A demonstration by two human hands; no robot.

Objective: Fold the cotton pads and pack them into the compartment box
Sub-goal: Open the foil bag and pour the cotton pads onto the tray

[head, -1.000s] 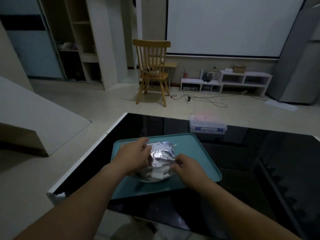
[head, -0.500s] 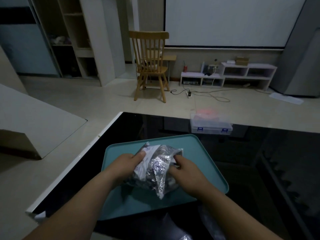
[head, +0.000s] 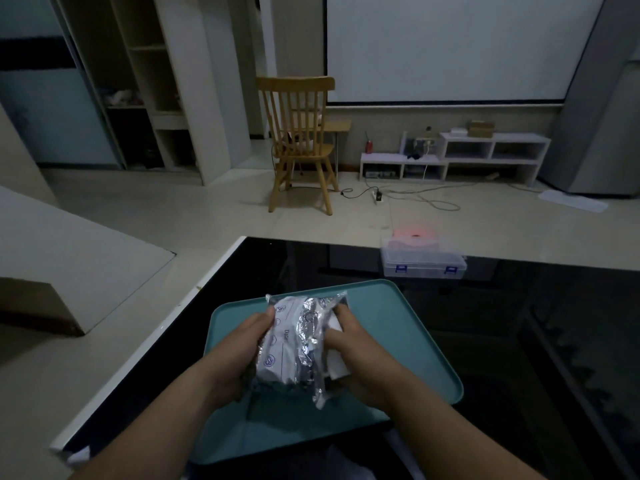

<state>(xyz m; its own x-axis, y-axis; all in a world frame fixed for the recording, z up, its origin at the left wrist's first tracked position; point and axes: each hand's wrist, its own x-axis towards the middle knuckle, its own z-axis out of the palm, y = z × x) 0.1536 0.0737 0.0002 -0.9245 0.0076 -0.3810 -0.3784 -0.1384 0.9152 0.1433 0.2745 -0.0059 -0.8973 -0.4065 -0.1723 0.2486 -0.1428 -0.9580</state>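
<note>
Both hands closed around a crinkled silver foil pouch (head: 294, 344), held up just above the teal tray (head: 408, 341). Left hand (head: 239, 355) gripping the pouch's left side, thumb pressed on its white printed label. Right hand (head: 356, 358) clasping the pouch's right side, fingers (head: 343, 315) curled over its top edge and pinching a white cotton pad (head: 337, 365) against the foil. Tray resting on the dark glossy counter (head: 519, 341), close to its near edge. Beyond the tray, at the counter's far edge and well apart, a clear compartment box (head: 423, 260) with blue latches, lid down. Further beyond the tray, on the floor past the counter, a wooden chair (head: 299, 140); right of the chair, a low white shelf unit (head: 457, 157) against the wall, with cables (head: 415, 197) trailing in front of it.
</note>
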